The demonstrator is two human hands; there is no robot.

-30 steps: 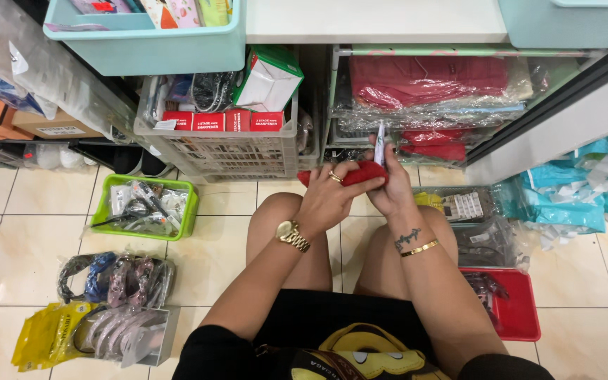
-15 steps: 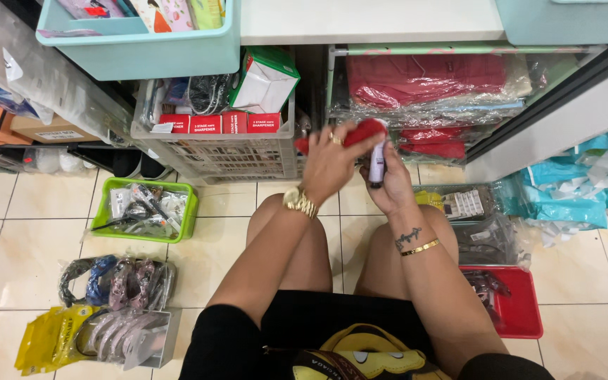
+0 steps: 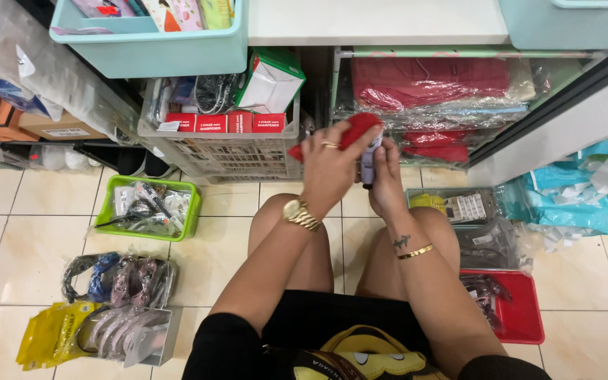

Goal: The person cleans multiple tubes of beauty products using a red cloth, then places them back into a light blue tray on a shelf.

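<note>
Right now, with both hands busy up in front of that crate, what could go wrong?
The red cloth in the left hand hides part of the small pale item held by the right hand, so it might slip to the tiles. A dropped piece could land among the clutter in the wire basket.

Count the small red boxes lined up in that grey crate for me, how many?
4 small red boxes show, side by side along the front edge of the grey crate, just under the green-and-white carton. More may be hidden behind them or deeper in the crate.
</note>
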